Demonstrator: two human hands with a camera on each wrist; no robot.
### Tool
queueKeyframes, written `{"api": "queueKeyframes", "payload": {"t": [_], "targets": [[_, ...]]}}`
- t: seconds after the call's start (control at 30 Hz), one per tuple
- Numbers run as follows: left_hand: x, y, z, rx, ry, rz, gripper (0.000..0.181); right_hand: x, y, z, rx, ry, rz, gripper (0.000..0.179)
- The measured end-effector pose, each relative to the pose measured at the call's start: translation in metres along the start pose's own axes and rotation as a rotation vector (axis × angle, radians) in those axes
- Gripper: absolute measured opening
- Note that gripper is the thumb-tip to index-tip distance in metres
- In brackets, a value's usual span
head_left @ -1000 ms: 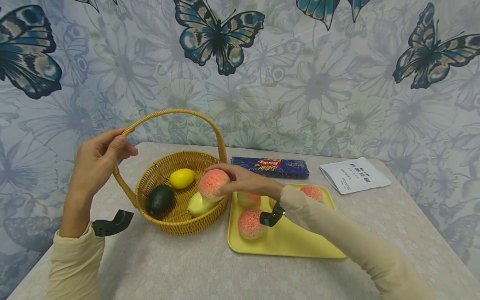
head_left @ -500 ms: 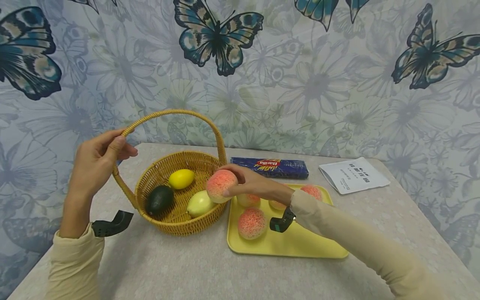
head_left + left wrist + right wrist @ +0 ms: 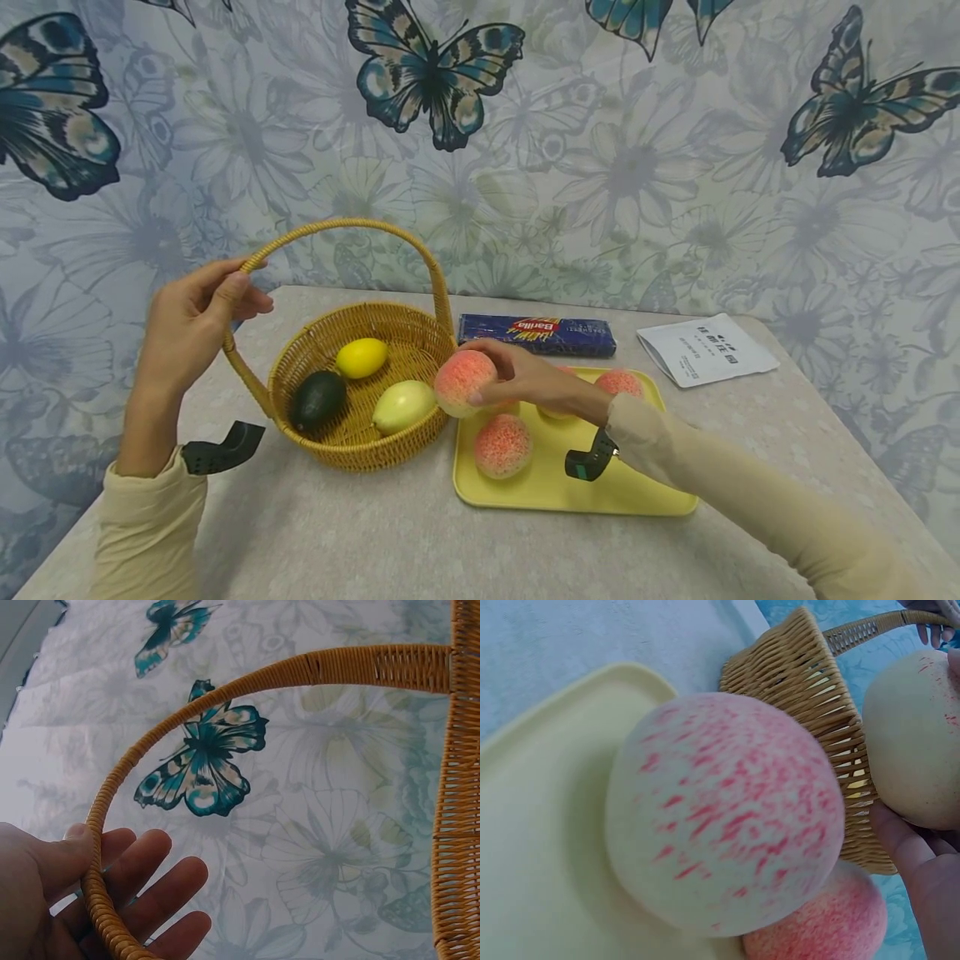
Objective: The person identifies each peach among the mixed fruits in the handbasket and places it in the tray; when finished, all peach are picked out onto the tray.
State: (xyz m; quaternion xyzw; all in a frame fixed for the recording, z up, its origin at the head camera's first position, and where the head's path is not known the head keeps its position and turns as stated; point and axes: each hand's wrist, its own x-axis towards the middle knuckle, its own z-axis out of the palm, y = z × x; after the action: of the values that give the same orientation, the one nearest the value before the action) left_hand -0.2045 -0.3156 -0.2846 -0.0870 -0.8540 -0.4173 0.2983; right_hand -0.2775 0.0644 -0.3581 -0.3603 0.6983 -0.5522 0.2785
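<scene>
My left hand (image 3: 198, 321) pinches the handle (image 3: 352, 223) of a round wicker basket (image 3: 330, 450) between thumb and fingers; in the left wrist view the other fingers extend past the handle. Inside the basket lie a lemon (image 3: 362, 358), a dark green avocado (image 3: 318, 401) and a pale yellow-green fruit (image 3: 404, 407). My right hand (image 3: 528, 377) grips a pink peach (image 3: 462, 383) just over the basket's right rim, beside the yellow tray (image 3: 585, 497). On the tray sits another peach (image 3: 503, 447) at the front left, with several more behind, partly hidden by my hand and arm.
Behind the tray lies a blue Barilla pasta box (image 3: 537, 335). A white pouch (image 3: 708, 350) rests at the table's back right. A butterfly-patterned cloth (image 3: 630, 167) hangs behind the table (image 3: 337, 533).
My right hand has carried the peach rightward, from over the basket's inside to its right rim, uncovering the pale yellow-green fruit. My left hand stays on the handle.
</scene>
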Motion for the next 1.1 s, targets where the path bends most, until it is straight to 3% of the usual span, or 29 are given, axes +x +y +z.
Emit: {"api": "queueKeyframes", "payload": {"t": [0.3,0.6,1.1], "targets": [[0.0,0.001,0.0,-0.019,0.003,0.021,0.034,-0.012,0.007,-0.004,-0.007,-0.011,-0.02,0.067],[-0.001,0.0,0.0,-0.016,0.0,0.007,0.034,-0.032,0.007,-0.008,-0.061,0.04,0.016,0.065],[0.0,-0.002,-0.001,-0.011,-0.005,0.003,0.033,-0.064,0.014,-0.018,-0.011,0.082,0.014,0.065]]}}
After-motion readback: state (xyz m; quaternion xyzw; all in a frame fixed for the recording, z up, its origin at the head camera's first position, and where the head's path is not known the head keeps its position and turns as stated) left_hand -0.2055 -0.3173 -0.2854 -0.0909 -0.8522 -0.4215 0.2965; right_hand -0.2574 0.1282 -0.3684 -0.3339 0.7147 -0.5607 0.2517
